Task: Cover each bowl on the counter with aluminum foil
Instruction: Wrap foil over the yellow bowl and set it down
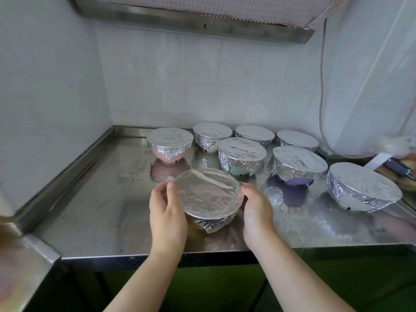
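Observation:
A bowl (208, 197) with aluminum foil stretched flat over its top and crumpled down its sides sits near the front of the steel counter (94, 199). My left hand (167, 212) grips its left side, thumb on the rim. My right hand (255, 208) grips its right side, fingers curled round the foil. Behind stand several more foil-covered bowls: a pink one (170, 143), a green one (242, 155), a purple one (298, 165), a large one at the right (362, 186), and others in the back row (212, 134).
Tiled walls close in the left and back. A range hood (193, 21) hangs overhead. A white plastic sheet and a cable (322, 104) hang at the right. Dark objects (396, 168) lie at the right edge. The counter's front edge (202, 255) runs below my wrists.

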The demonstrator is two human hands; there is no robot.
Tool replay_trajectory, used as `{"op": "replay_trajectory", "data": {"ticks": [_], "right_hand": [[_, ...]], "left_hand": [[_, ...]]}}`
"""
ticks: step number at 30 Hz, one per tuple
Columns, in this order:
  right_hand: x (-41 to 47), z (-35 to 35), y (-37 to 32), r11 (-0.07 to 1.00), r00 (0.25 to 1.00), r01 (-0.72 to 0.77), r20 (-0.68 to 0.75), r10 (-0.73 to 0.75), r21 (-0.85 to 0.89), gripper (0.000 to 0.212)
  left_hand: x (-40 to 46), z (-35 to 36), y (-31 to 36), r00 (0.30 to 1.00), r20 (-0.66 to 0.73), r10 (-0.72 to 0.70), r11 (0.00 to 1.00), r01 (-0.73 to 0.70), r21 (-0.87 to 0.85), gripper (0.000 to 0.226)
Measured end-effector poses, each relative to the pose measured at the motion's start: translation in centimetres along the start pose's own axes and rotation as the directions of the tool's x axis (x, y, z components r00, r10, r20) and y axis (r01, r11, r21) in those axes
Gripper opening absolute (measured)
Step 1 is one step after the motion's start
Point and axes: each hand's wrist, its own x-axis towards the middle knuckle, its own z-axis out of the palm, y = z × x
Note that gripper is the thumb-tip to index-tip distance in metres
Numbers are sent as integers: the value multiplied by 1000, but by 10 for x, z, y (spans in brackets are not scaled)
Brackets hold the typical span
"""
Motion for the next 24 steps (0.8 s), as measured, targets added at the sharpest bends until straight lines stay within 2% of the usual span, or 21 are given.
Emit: {"op": "replay_trajectory", "data": {"ticks": [2, 4, 6, 8, 11, 14, 16, 20, 24], "right_hand": [[2, -5, -6, 996, 995, 88, 59, -86, -27, 27], [3, -12, -5, 993, 968, 112, 232, -101, -34, 40], [1, -20, -3, 989, 913, 91, 407, -36, -116, 81], [-3, -25, 0, 970, 871, 115, 491, 4, -213, 120], [-4, -30, 3, 941, 815, 198, 579, -2, -275, 147], [-1, -35, 0, 899, 795, 254, 606, 16, -357, 155], [-3, -37, -2, 847, 783, 328, 621, 4, -418, 153], [-3, -37, 1, 762, 812, 417, 579, -69, -495, 144], [0, -38, 9, 734, 833, 424, 546, -87, -530, 146]], "left_hand": [[3, -7, 0, 996, 72, 46, 999, -47, 14, 44], [-1, -16, 3, 954, 272, 124, 986, -149, 72, 64], [-1, -21, 1, 881, 448, 153, 967, -228, 118, 83], [4, -23, -5, 844, 514, 150, 956, -257, 143, 100], [11, -24, -8, 838, 514, 181, 935, -310, 175, 106], [18, -27, -12, 829, 523, 197, 906, -358, 226, 111], [22, -29, -15, 824, 528, 207, 884, -389, 260, 116], [27, -31, -19, 817, 532, 222, 849, -431, 307, 124], [31, -32, -27, 807, 540, 238, 821, -464, 332, 135]]}}
